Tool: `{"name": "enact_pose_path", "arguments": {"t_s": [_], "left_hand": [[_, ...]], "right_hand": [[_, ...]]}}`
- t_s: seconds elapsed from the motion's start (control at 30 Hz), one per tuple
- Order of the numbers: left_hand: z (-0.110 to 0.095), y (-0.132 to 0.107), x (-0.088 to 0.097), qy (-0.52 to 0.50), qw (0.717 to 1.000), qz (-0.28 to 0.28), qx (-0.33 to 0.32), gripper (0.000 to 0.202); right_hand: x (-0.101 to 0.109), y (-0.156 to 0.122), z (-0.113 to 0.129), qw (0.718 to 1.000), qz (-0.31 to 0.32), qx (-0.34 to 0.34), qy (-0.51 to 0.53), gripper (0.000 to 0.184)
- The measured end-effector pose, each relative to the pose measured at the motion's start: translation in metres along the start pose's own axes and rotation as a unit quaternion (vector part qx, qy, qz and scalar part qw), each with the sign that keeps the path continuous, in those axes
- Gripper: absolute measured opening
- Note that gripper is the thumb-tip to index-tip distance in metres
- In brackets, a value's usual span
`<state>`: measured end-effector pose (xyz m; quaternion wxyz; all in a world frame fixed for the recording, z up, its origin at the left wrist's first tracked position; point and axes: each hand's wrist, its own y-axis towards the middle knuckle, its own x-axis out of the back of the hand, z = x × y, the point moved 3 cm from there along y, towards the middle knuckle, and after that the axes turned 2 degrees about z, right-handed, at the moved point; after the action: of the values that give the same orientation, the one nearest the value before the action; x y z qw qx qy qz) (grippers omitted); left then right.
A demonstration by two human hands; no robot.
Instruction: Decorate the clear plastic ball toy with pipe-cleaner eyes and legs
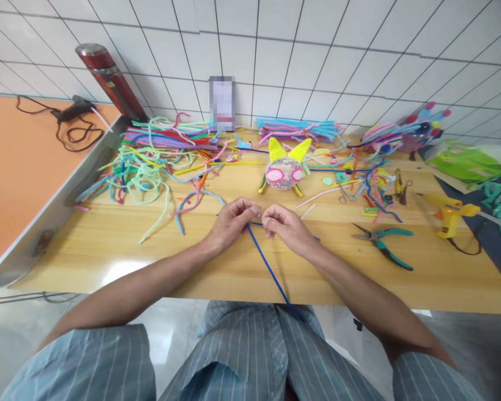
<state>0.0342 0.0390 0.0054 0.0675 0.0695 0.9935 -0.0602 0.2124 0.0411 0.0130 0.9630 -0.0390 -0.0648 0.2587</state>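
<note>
My left hand (232, 223) and my right hand (284, 225) meet over the middle of a wooden table (150, 262). Both pinch a dark blue pipe cleaner (269, 267), fingers closed on it. Its long end runs down over the table's front edge toward my lap. Just beyond my hands stands a small round figure (284, 170) with pink eyes and yellow pointed ears.
Heaps of coloured pipe cleaners (150, 161) cover the back of the table. Teal-handled pliers (384, 242) and a yellow glue gun (448, 214) lie to the right. A red cylinder (106, 75) leans on the tiled wall. An orange surface (16, 167) lies left.
</note>
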Motion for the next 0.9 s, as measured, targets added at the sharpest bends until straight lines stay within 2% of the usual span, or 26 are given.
{"name": "enact_pose_path", "arguments": {"t_s": [0.1, 0.2, 0.27, 0.33, 0.43, 0.57, 0.63, 0.67, 0.73, 0.83, 0.9], "left_hand": [[0.015, 0.009, 0.007, -0.052, 0.998, -0.046, 0.014, 0.048], [0.024, 0.012, 0.009, -0.092, 0.994, -0.031, 0.042, 0.049], [0.026, 0.011, 0.009, -0.103, 0.994, -0.014, 0.045, 0.048], [0.026, 0.008, 0.009, -0.106, 0.994, -0.007, 0.034, 0.046], [0.025, 0.005, 0.009, -0.109, 0.994, -0.014, 0.014, 0.046], [0.024, 0.003, 0.009, -0.113, 0.993, -0.014, 0.006, 0.048], [0.024, 0.003, 0.009, -0.108, 0.994, -0.008, 0.006, 0.049], [0.024, 0.003, 0.009, -0.102, 0.995, -0.005, 0.004, 0.049], [0.022, 0.003, 0.011, -0.081, 0.997, -0.001, -0.006, 0.049], [0.019, 0.003, 0.016, -0.021, 0.999, 0.015, -0.039, 0.049], [0.017, 0.003, 0.02, 0.033, 0.997, 0.038, -0.058, 0.049]], "right_hand": [[-0.006, -0.004, -0.005, 0.99, -0.012, 0.009, -0.14, 0.03], [-0.014, -0.006, -0.011, 0.97, 0.005, 0.027, -0.24, 0.018], [-0.019, -0.005, -0.016, 0.963, 0.028, 0.035, -0.264, 0.011], [-0.021, -0.005, -0.018, 0.961, 0.044, 0.037, -0.269, 0.017], [-0.025, -0.009, -0.015, 0.952, 0.049, 0.043, -0.299, 0.013], [-0.042, -0.022, -0.011, 0.905, 0.07, 0.049, -0.418, 0.023], [-0.05, -0.026, -0.012, 0.887, 0.094, 0.054, -0.448, 0.014], [-0.052, -0.027, -0.013, 0.887, 0.103, 0.054, -0.446, 0.012], [-0.05, -0.026, -0.013, 0.908, 0.113, 0.041, -0.401, 0.014], [-0.033, -0.018, -0.009, 0.964, 0.121, -0.023, -0.236, 0.009], [-0.018, -0.012, -0.005, 0.983, 0.128, -0.076, -0.111, 0.009]]}}
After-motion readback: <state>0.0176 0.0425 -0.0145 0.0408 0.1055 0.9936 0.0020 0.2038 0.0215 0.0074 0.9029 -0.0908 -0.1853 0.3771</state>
